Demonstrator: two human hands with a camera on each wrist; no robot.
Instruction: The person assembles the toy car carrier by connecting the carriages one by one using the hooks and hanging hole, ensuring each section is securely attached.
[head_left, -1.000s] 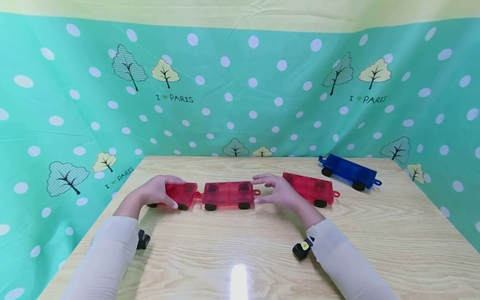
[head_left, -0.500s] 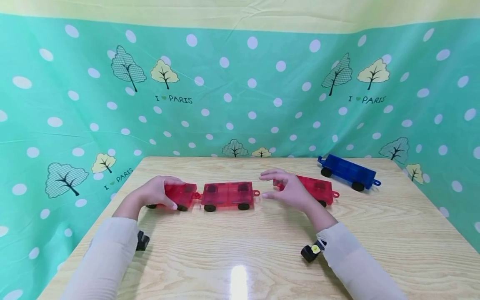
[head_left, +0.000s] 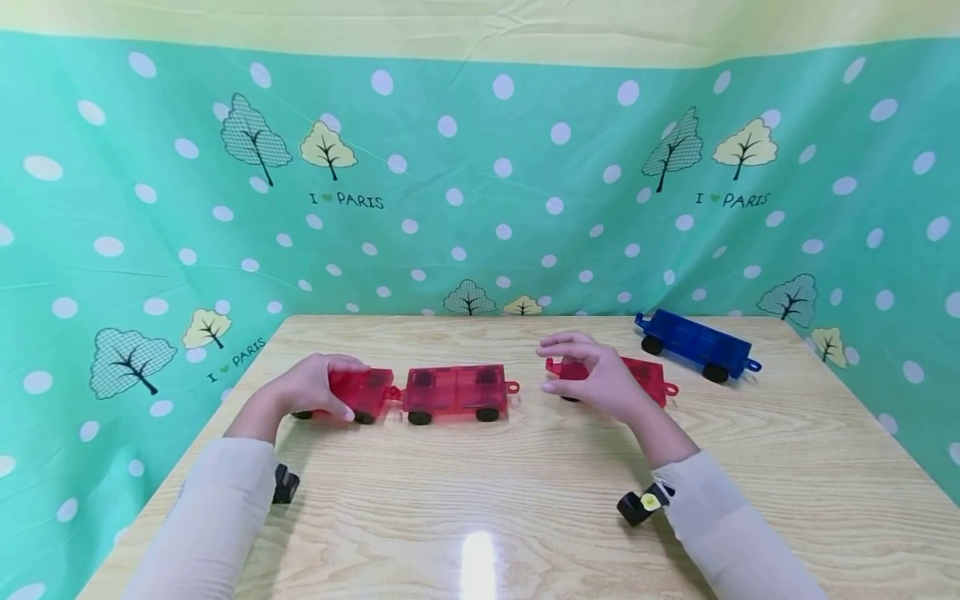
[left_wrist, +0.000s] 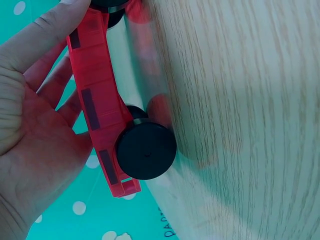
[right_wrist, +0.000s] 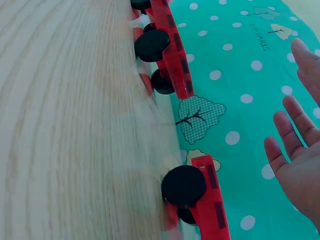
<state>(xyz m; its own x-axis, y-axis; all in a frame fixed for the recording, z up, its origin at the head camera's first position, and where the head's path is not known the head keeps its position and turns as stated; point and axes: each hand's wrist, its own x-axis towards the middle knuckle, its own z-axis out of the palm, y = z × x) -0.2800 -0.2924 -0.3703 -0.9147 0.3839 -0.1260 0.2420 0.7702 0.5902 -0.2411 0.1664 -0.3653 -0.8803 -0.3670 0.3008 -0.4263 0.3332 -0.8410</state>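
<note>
My left hand (head_left: 303, 390) grips a see-through red toy train car (head_left: 372, 388) with black wheels, thumb on the near side. In the left wrist view the fingers lie behind the red car (left_wrist: 95, 95). That car's right end meets a second red car (head_left: 456, 390), which stands in line with it, its ring pointing right. My right hand (head_left: 600, 379) hovers, fingers spread, in front of a third red car (head_left: 648, 377) and hides part of it. The right wrist view shows this hand (right_wrist: 305, 165) apart from the cars, holding nothing.
A blue toy train car (head_left: 693, 343) stands slanted at the back right of the wooden table (head_left: 450, 492). Behind the table hangs a green dotted cloth (head_left: 480, 208). Small black devices sit at both wrists, such as the right wrist camera (head_left: 636, 507).
My right hand has drawn back rightward from the middle red car's ring to the third red car, whose left end now shows. The left hand and the cars stay in place.
</note>
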